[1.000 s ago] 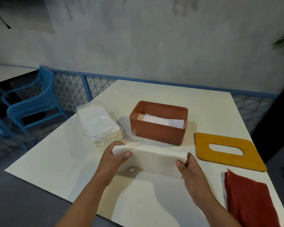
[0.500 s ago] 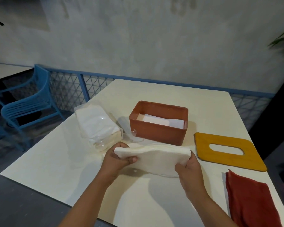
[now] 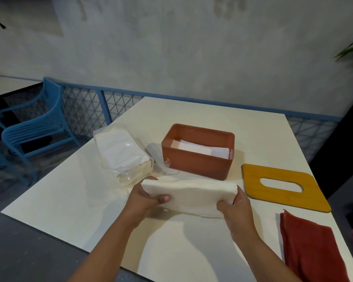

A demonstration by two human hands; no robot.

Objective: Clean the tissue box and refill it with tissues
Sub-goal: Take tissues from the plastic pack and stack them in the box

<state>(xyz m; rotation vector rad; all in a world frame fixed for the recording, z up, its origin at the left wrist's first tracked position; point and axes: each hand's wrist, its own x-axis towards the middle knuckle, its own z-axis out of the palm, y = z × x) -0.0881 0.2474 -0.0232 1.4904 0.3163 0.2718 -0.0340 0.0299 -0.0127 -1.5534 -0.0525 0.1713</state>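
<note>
Currently in hand: a stack of white tissues (image 3: 192, 195), held level just above the table (image 3: 69, 200), on the near side of the tissue box (image 3: 198, 162) and not touching it.
Left hand (image 3: 145, 202): grips the stack's left end, thumb laid across the top, fingers curled underneath.
Right hand (image 3: 236, 208): grips the right end, thumb on the near face, the other fingers wrapped round the far side (mostly hidden by the stack).
Tissue box: terracotta-coloured, rectangular, upright near the middle of the table, its top open.
Box contents: a low layer of flat tissues (image 3: 202, 148) lying on the bottom, well below the rim.
Lid (image 3: 306, 198): a yellow wooden panel with an oval slot, flat on the table to the right of the box and apart from it.
Tissue pack (image 3: 122, 153): a clear plastic wrapper with white tissues inside, lying left of the box, a loose flap of plastic at the end nearest the box.
Red cloth (image 3: 312, 251): folded, at the near right corner of the table, on the near side of the lid.
Surroundings: a blue chair (image 3: 35, 127) and a blue mesh railing (image 3: 102, 102) beyond the table's left edge, with a grey wall behind.
</note>
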